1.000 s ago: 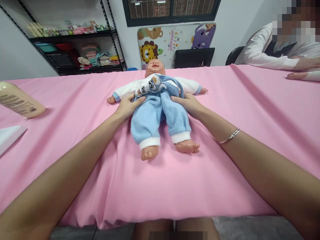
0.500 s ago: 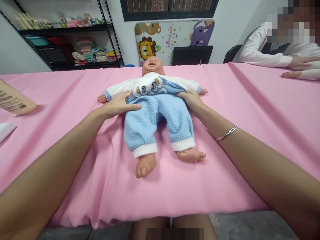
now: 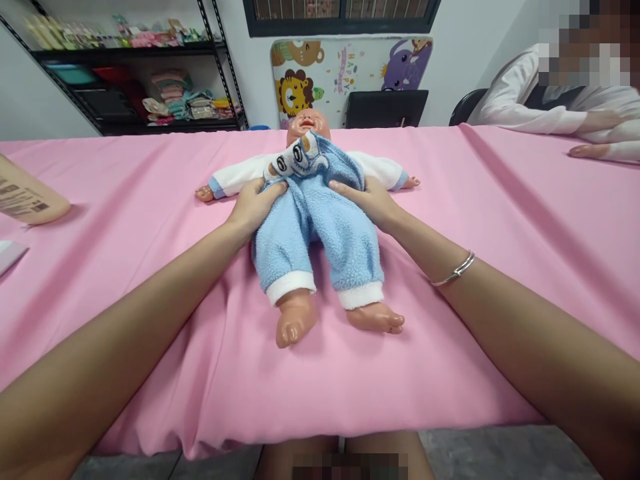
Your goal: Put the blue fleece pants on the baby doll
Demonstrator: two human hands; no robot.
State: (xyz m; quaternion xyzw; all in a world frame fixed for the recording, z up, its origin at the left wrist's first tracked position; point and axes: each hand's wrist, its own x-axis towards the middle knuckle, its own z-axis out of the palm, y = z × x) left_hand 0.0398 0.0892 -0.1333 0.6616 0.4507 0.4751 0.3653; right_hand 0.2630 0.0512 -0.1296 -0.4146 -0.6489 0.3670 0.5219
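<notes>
A baby doll [image 3: 306, 127] lies on its back on the pink tablecloth [image 3: 150, 267], head away from me, bare feet toward me. It wears a blue fleece romper [image 3: 320, 227] with white sleeves and cuffs. My left hand [image 3: 255, 203] grips the romper at the doll's left side of the waist, fingers closed on bunched fabric. On the other side, my right hand [image 3: 373, 200] does the same, pressing the cloth inward. The chest fabric with its animal patch [image 3: 293, 160] is pushed up toward the doll's chin.
A beige bottle [image 3: 27, 197] lies at the left edge, with a white flat thing [image 3: 7, 253] below it. Another person's sleeve and hand [image 3: 595, 143] rest on the table at the far right. A black shelf rack [image 3: 140, 73] and a black chair back [image 3: 387, 107] stand behind.
Half a second ago the romper lay spread flat with my hands at its sides; now both hands have squeezed inward and bunched the fabric up on the doll's chest.
</notes>
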